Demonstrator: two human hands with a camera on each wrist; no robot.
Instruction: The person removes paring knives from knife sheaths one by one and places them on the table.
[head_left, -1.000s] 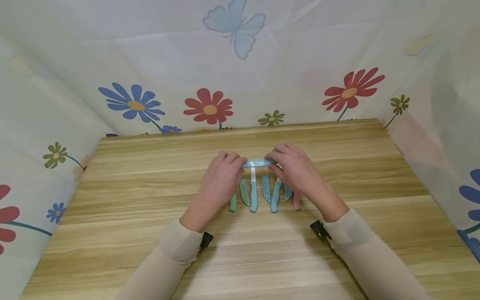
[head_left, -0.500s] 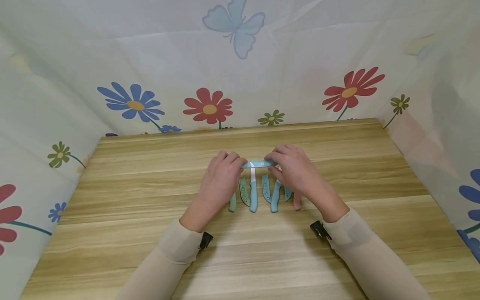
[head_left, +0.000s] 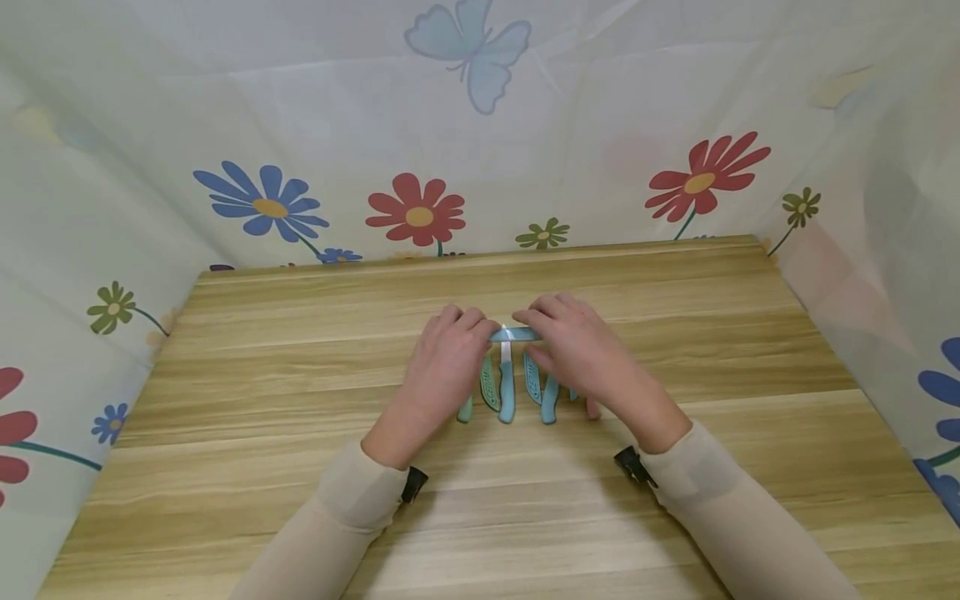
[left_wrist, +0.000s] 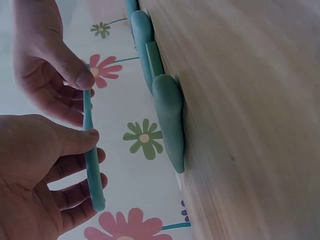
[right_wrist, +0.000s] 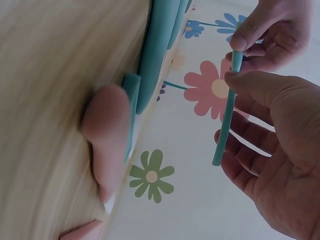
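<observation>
Over the row of knives, both hands hold a light blue paring knife [head_left: 516,334] level, with a sheath on its blade end. My left hand [head_left: 450,358] grips the rounded handle [left_wrist: 93,172], thumb on one side and fingers on the other. The square-ended blue sheath [right_wrist: 225,127] is pinched by my right hand [head_left: 581,346]. Below lie a blue knife [head_left: 507,392] with a white blade, another blue knife [head_left: 550,402], a green sheath [head_left: 491,385] and a blue sheath [head_left: 532,379]. A green handle [head_left: 466,408] and a pink handle [head_left: 592,408] are partly hidden by the hands.
The knives lie on a wood-grain table [head_left: 480,517], handles toward the person. A pink piece [right_wrist: 82,231] lies beyond the pink handle in the right wrist view. A white cloth backdrop [head_left: 300,100] printed with flowers encloses the table's back and sides.
My right hand has shifted left, closer to my left hand, so less of the blue knife and sheath shows between them. The knives on the table have not moved.
</observation>
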